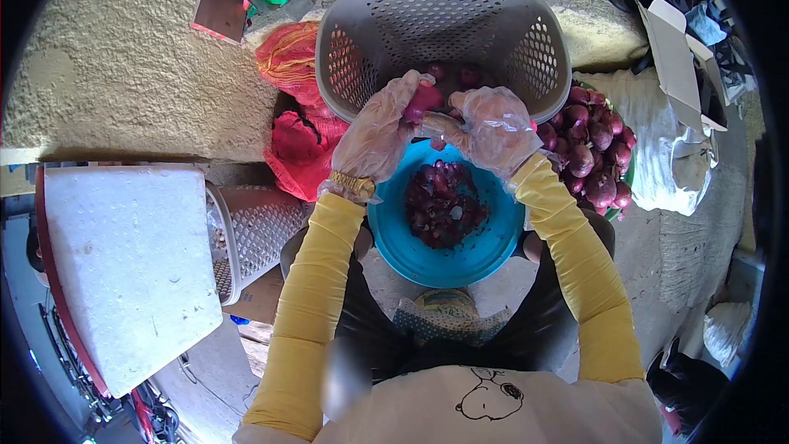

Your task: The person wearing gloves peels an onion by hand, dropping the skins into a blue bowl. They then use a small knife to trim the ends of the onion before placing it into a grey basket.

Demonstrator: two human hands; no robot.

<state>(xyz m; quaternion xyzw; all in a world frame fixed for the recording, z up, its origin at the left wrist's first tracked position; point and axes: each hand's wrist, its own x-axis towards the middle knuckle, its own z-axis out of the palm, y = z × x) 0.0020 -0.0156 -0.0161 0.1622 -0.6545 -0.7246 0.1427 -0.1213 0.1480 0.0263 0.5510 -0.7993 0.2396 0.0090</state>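
Note:
Both my hands wear clear plastic gloves and meet above a blue basin [386, 242]. My left hand [382, 136] is closed around a red onion [424, 102]. My right hand [497, 127] grips what looks like a small knife [442, 125], its blade pointing toward the onion; the handle is hidden in the fingers. Dark red onion skins [444, 205] lie in the basin, and a small piece hangs just under the blade. Right behind my hands stands a grey perforated basket [444, 8] with a few red onions [468, 76] at its bottom.
Many red onions [579, 160] are heaped on the right beside a white sack [649, 115]. Red mesh bags [300, 148] lie left of the basket. A white foam lid [123, 271] and another perforated basket [261, 226] are at the left. An open carton [670, 57] stands back right.

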